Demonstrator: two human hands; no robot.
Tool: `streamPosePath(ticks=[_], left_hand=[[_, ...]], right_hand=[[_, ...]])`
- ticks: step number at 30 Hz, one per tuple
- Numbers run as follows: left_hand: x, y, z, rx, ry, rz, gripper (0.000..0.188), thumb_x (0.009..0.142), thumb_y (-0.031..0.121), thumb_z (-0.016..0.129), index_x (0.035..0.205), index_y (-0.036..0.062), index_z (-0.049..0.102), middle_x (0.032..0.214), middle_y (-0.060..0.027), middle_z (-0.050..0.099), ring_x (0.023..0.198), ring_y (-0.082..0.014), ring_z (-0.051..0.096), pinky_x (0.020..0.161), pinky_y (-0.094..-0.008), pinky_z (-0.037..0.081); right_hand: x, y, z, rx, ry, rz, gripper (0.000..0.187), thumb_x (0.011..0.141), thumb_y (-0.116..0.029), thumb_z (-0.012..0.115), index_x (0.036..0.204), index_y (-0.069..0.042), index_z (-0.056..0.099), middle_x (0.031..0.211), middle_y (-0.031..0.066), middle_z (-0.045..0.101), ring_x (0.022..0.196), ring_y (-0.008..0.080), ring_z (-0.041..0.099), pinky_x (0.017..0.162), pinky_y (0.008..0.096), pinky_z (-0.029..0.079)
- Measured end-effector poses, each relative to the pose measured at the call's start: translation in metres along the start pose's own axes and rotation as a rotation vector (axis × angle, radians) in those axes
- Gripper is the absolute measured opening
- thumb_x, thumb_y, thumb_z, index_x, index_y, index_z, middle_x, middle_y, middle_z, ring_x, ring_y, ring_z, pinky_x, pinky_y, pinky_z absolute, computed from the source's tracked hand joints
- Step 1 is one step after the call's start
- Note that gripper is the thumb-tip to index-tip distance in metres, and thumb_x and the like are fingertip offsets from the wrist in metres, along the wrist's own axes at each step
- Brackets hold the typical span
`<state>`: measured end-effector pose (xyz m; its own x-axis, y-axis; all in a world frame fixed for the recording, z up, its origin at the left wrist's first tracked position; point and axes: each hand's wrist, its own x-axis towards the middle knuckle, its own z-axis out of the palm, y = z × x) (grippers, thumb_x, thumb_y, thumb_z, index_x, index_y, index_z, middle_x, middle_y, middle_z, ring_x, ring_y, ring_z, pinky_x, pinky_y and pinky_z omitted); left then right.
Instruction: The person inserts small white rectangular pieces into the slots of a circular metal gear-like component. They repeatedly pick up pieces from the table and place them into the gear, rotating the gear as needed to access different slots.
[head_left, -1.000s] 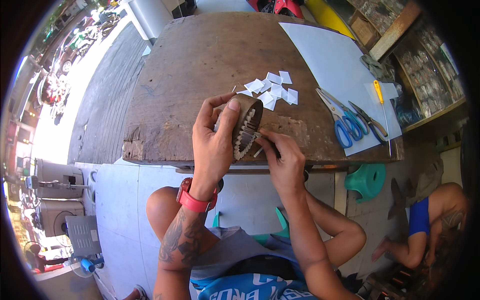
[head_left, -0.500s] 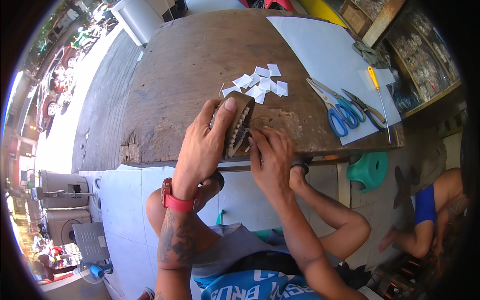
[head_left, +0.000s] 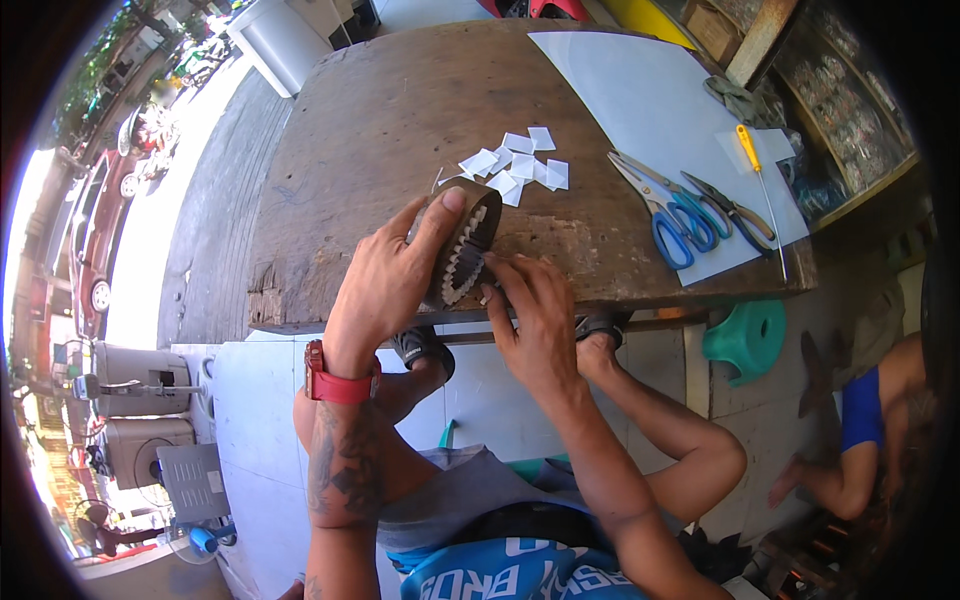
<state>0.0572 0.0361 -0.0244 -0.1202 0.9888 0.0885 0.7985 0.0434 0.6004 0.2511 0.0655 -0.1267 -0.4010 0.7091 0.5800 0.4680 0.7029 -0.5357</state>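
Observation:
My left hand (head_left: 385, 275) grips a motor stator (head_left: 472, 215), a dark ring tilted on edge at the table's near side, with its thumb over the top rim. White insulation pieces (head_left: 463, 268) line the toothed slots around its inner opening. Closed at the stator's right side is my right hand (head_left: 535, 310), fingertips touching the opening's edge; what they pinch, if anything, is too small to make out. Just beyond the stator lie several small white paper slips (head_left: 520, 165), loosely heaped on the wooden table (head_left: 400, 110).
On the table's right, a large white sheet (head_left: 620, 90) lies under scissors (head_left: 672, 235), pliers (head_left: 735, 215) and a yellow-handled screwdriver (head_left: 748, 150). A green stool (head_left: 745, 340) stands below the right corner. Another person's bent leg (head_left: 850, 475) shows at far right.
Both hands and the stator have shifted slightly left in the picture. The stator has turned so that more of its toothed opening shows. My right fingers stay at its edge.

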Motion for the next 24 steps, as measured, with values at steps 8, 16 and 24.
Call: streamPosePath(ticks=[8, 16, 24], left_hand=[[0.008, 0.014, -0.007, -0.168, -0.063, -0.268, 0.046, 0.12, 0.042, 0.039, 0.157, 0.0223, 0.057, 0.144, -0.0301, 0.065, 0.121, -0.0482, 0.07, 0.101, -0.0494, 0.056], [0.007, 0.004, -0.01, 0.095, -0.04, 0.129, 0.048, 0.111, 0.016, 0.052, 0.159, 0.0188, 0.05, 0.146, -0.0304, 0.063, 0.116, -0.0511, 0.071, 0.097, -0.0506, 0.059], [0.004, -0.006, -0.003, 0.098, 0.017, 0.186, 0.057, 0.104, 0.006, 0.058, 0.158, 0.0231, 0.05, 0.15, -0.029, 0.059, 0.109, -0.0507, 0.074, 0.091, -0.051, 0.063]], right_hand=[[0.001, 0.009, -0.006, -0.066, -0.089, -0.121, 0.049, 0.096, -0.008, 0.073, 0.144, -0.006, 0.065, 0.13, 0.0111, 0.07, 0.128, 0.033, 0.062, 0.118, 0.0536, 0.046], [0.005, 0.012, -0.005, 0.073, 0.018, 0.018, 0.032, 0.097, -0.003, 0.069, 0.129, -0.004, 0.072, 0.117, 0.0148, 0.074, 0.119, 0.0336, 0.066, 0.112, 0.05, 0.048], [0.012, -0.001, 0.004, 0.01, 0.056, 0.065, 0.028, 0.099, -0.006, 0.069, 0.126, -0.002, 0.073, 0.11, 0.014, 0.073, 0.111, 0.0344, 0.066, 0.103, 0.0507, 0.048]])
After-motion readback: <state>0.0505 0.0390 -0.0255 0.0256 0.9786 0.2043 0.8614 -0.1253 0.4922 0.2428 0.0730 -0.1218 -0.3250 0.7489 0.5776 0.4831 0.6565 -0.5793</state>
